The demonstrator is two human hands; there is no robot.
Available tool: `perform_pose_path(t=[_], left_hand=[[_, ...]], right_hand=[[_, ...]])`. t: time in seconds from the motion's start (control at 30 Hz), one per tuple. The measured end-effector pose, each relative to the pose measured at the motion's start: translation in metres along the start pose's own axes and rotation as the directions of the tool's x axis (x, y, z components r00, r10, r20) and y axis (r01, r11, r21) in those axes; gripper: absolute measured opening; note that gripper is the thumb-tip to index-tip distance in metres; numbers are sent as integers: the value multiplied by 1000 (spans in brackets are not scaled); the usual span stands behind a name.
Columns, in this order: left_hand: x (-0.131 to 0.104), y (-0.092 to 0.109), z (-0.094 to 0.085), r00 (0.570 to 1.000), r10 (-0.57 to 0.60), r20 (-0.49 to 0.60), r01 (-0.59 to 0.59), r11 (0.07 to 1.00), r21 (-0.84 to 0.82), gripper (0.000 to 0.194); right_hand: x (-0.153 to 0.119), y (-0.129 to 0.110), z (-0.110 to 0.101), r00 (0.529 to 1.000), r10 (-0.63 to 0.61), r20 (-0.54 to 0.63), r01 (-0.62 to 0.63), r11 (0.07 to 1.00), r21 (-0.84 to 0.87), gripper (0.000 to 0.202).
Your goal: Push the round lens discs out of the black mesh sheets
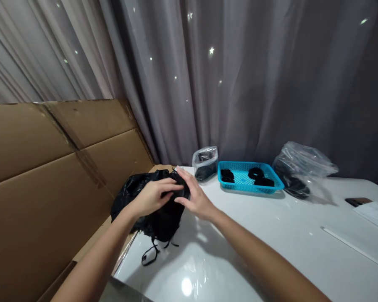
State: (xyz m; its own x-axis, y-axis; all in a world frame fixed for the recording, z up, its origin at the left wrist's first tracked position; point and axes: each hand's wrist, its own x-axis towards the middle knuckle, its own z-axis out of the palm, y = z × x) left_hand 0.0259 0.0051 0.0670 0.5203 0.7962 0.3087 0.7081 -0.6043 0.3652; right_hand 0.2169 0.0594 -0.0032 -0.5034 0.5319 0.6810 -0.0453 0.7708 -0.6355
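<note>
A crumpled black bag [164, 220] with thin black ties hanging from its lower edge lies at the left end of the white table. My left hand [154, 196] rests over the bag, its fingers stretched toward the right and slightly apart. On the bag's right side, my right hand [197, 197] touches the edge with its fingers reaching up, thumb spread away from them. Between the two hands there is a dark, rounded part of the bag; what is inside cannot be made out.
A turquoise basket [250, 188] holds several black ring-shaped pieces. Clear plastic bags with dark contents stand beside it, a small one [205, 163] left and a larger one [302, 161] right. A cardboard sheet [50, 184] walls the left side. A phone-like object [359, 201] and white sheet [373, 214] lie right.
</note>
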Motion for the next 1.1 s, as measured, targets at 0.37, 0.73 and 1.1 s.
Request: perform_pose_path(t=[0.37,0.73,1.1], left_hand=[[32,39,9,932,-195,305,216,976,-35,62],[-2,39,42,863,-104,494,243,944,-225,16],[69,22,162,851,-373,370,486,827,-284,31]], right_hand=[[-68,-28,-148,669,567,480,-564,808,-169,42],[-169,-116,-231,521,827,210,-731,560,-391,28],[-202,-41,-296,500,862,-86,-848,468,-248,49]])
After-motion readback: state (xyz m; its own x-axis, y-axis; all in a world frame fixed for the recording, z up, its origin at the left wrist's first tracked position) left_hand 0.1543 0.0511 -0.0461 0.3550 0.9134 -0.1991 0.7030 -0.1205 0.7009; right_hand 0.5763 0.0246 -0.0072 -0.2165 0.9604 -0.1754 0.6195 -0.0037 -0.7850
